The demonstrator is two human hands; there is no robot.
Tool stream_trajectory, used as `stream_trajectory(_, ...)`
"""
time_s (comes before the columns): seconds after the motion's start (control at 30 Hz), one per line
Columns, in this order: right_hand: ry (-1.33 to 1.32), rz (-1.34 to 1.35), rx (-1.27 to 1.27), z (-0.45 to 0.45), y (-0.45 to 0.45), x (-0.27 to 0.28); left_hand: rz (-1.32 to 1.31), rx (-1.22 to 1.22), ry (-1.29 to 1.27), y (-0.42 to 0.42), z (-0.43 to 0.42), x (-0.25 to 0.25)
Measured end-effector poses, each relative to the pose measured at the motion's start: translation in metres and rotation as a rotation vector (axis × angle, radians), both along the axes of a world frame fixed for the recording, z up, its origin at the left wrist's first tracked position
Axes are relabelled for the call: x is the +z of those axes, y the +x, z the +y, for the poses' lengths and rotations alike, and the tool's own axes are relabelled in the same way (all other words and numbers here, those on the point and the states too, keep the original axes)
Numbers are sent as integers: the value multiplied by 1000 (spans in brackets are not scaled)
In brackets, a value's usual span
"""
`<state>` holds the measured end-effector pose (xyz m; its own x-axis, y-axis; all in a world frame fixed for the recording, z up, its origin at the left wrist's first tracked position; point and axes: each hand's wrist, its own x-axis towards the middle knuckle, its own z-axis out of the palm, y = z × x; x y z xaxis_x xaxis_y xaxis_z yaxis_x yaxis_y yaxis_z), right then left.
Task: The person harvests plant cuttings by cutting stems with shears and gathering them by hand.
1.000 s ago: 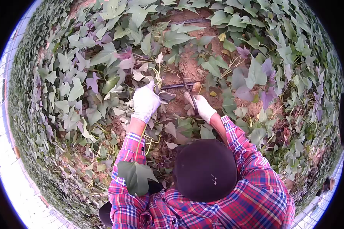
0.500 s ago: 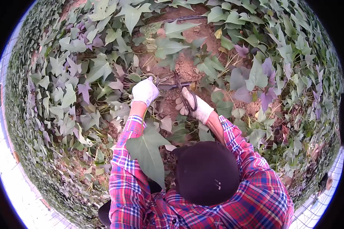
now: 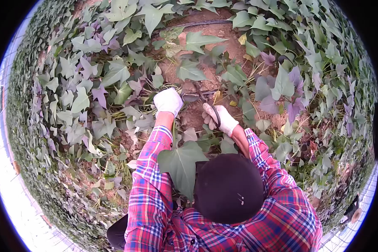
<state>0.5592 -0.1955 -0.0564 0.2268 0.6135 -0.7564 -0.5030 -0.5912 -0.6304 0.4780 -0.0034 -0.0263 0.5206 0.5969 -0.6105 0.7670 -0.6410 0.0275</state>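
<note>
My left hand (image 3: 168, 101), in a white glove, is closed in a fist around leafy vine stems, mostly hidden by the glove. A large green leaf (image 3: 181, 166) hangs below that wrist on a long stalk, over my sleeve. My right hand (image 3: 222, 119), gloved too, is closed on the dark loop handle of a pair of scissors (image 3: 215, 114). The blades point up and left toward bare soil (image 3: 195, 115), and their tips are hard to make out among the stems. Thin vine stems (image 3: 149, 93) spread to the left of my left hand.
Dense green and purple vine leaves (image 3: 283, 84) surround both hands. A black hose (image 3: 197, 23) crosses the soil at the top, and a dark line (image 3: 210, 92) runs across beside the scissors. My dark cap (image 3: 229, 189) covers part of the lower middle.
My left hand has shifted right and slightly down, and the large leaf has swung right with it. My right hand and the scissors have moved slightly right and down.
</note>
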Motion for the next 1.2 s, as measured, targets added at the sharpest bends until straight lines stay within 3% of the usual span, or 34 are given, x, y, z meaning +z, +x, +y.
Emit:
stream_trajectory(0.1, 23, 103, -116, -6, -3, 16, -292, 97, 91, -25, 3, 7)
stream_trajectory(0.2, 261, -31, -204, 2, -9, 41, -602, 164, 14, -58, 5, 39)
stream_trajectory(0.27, 508, -32, -284, 16, -12, 62, -908, 412, -256, -71, -4, 65)
stream_trajectory(0.33, 606, -2, -258, 31, -10, 97, -1004, 577, -529, -81, -16, 92)
stream_trajectory(0.43, 668, -226, -72, 50, -12, 137, -1096, 493, -370, -91, -39, 103)
stream_trajectory(0.47, 692, -298, -31, 54, -14, 139, -935, 398, -231, -99, -46, 109)
stream_trajectory(0.53, 742, -422, 87, 55, -16, 152, -931, 415, -249, -107, -60, 130)
stream_trajectory(0.57, 721, -399, 122, 54, -17, 165, -1140, 552, -478, -115, -65, 121)
stream_trajectory(0.63, 724, -396, 205, 54, -17, 182, -1380, 691, -619, -132, -71, 128)
stream_trajectory(0.67, 733, -352, 229, 56, -18, 195, -1367, 630, -568, -144, -76, 156)
stream_trajectory(0.73, 821, -408, 312, 65, -21, 219, -1625, 871, -853, -160, -82, 163)
stream_trajectory(0.8, 787, -330, 404, 66, -34, 272, -1799, 896, -912, -179, -89, 164)
stream_trajectory(0.83, 877, -497, 427, 74, -40, 280, -1859, 959, -917, -186, -97, 177)
stream_trajectory(0.87, 945, -634, 477, 79, -41, 291, -1883, 944, -1272, -206, -88, 168)
stream_trajectory(0.9, 1014, -770, 525, 81, -47, 311, -1940, 928, -1219, -214, -94, 183)
stream_trajectory(0.93, 932, -605, 476, 76, -57, 332, -1998, 914, -1165, -223, -102, 198)
stream_trajectory(0.97, 1023, -675, 500, 78, -59, 344, -2070, 720, -1081, -234, -107, 208)
stream_trajectory(1.03, 990, -787, 564, 75, -71, 372, -2057, 973, -759, -245, -121, 235)
stream_trajectory(1.1, 998, -801, 766, 71, -91, 388, -2162, 713, -842, -259, -121, 227)
stream_trajectory(1.13, 951, -689, 825, 68, -109, 391, -2232, 802, -859, -253, -137, 247)
stream_trajectory(1.17, 760, -584, 945, 60, -128, 405, -2272, 620, -1129, -250, -132, 248)
stream_trajectory(1.2, 799, -576, 1016, 56, -144, 404, -2218, 632, -727, -243, -149, 265)
